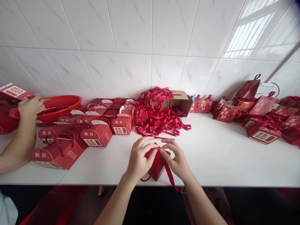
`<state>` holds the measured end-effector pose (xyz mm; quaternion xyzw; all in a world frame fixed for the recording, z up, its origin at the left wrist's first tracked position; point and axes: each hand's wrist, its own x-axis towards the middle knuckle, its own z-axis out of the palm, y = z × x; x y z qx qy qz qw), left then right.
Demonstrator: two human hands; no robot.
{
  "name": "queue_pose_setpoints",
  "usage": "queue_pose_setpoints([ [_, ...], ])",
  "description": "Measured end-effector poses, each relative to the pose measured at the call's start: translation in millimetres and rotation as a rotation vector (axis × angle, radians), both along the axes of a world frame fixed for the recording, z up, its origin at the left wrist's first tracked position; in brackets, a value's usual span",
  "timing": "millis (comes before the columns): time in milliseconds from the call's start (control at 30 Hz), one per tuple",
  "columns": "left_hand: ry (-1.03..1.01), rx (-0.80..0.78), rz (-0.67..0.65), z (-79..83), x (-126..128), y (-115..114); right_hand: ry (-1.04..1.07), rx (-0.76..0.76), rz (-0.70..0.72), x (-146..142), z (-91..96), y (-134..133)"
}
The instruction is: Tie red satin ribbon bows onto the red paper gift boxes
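Observation:
A small red gift box point(156, 171) stands near the front edge of the white table, partly covered by my hands. My left hand point(140, 156) is closed in a pinch on a red ribbon point(169, 175) at the top of this box. Opposite it, my right hand point(175, 158) pinches the same ribbon, fingertips almost meeting those of the left. One ribbon tail hangs down the box's right side past the table edge. A twisted red cord shows low at the box's left. The fingers hide the exact shape of the ribbon where they meet.
Behind lies a heap of red ribbons point(159, 117) against an open cardboard box point(185, 101). Several red gift boxes point(95, 137) stand at left, near a red basin point(61, 101). A co-worker's hand point(31, 106) holds another box. Finished-looking bags point(227, 113) and boxes sit at right.

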<state>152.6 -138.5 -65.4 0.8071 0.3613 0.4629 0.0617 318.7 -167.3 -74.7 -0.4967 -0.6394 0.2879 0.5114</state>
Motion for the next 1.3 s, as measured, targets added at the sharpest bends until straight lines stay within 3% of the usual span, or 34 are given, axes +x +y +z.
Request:
queue_pose_setpoints([
  [167, 0.017, -0.278, -0.004, -18.8, -17.7, -3.3, 0.185, 0.213, -0.006, 21.0, 39.2, -13.6],
  [300, -0.154, -0.396, 0.079, -30.9, -21.8, -7.2, 0.422, 0.756, -0.136, 31.9, 79.4, -48.0],
  [367, -0.260, -0.455, 0.148, -33.0, -20.4, -8.9, 0.421, 0.855, -0.189, 29.9, 87.8, -53.7],
  [433, -0.340, -0.519, 0.189, -33.9, -18.9, -10.4, 0.282, 0.645, -0.119, 23.0, 83.2, -44.7],
  [533, -0.400, -0.570, 0.203, -35.3, -17.4, -12.7, -0.078, 0.122, 0.142, 7.2, 57.4, -11.8],
  [600, -0.409, -0.570, 0.192, -36.2, -16.6, -13.9, -0.279, -0.084, 0.236, -3.7, 36.9, 10.9],
  [667, -0.410, -0.565, 0.174, -36.6, -15.7, -15.0, -0.399, -0.196, 0.254, -12.2, 21.0, 26.3],
  [767, -0.405, -0.572, 0.159, -36.6, -14.4, -17.6, -0.433, -0.238, 0.245, -18.4, 10.5, 33.9],
  [967, -0.385, -0.614, 0.151, -35.8, -13.2, -22.6, -0.427, -0.217, 0.274, -18.3, 12.6, 30.9],
  [1133, -0.273, -0.714, 0.146, -39.1, -7.2, -8.3, -0.447, -0.176, 0.311, -19.6, 15.2, 31.1],
  [1233, -0.186, -0.761, 0.163, -44.8, -17.1, 6.3, -0.405, -0.116, 0.206, -12.5, 17.5, 25.8],
  [1300, -0.134, -0.777, 0.279, -49.1, -37.9, 15.1, -0.297, -0.072, 0.074, 1.2, 15.1, 16.0],
])
